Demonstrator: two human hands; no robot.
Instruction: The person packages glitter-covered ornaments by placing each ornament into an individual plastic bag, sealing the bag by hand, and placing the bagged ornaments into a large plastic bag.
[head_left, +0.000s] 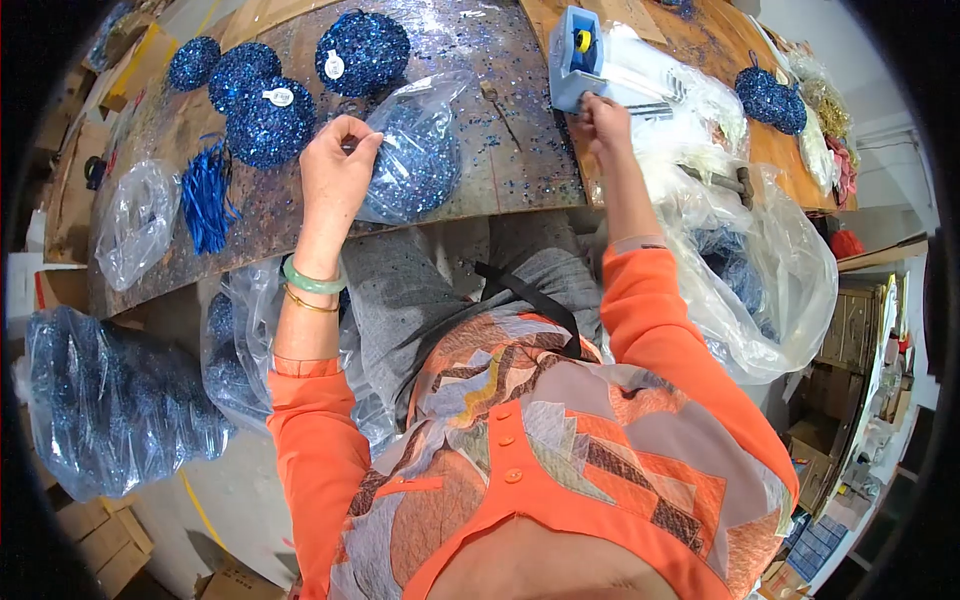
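My left hand (pixel 338 172) pinches the gathered edge of a clear plastic bag (pixel 440 100) at the table's front. Inside that bag sits a blue glitter ball (pixel 415 165). Over to the right, my right hand (pixel 603 122) is closed at the front end of a light blue tape dispenser (pixel 575 75) that has a yellow core in it. Whether a piece of tape is between those fingers is too small to make out. Left of the bagged ball lie more blue glitter balls (pixel 268 130), two of them with white tags.
Blue tinsel strips (pixel 208 200) and a clear bag (pixel 138 225) lie at the table's left edge. A brush (pixel 500 115) rests on the glitter-strewn tabletop (pixel 500 185). Large plastic bags (pixel 110 400) of blue balls stand below left. Clear sheets (pixel 680 100) and blue balls (pixel 772 100) lie right.
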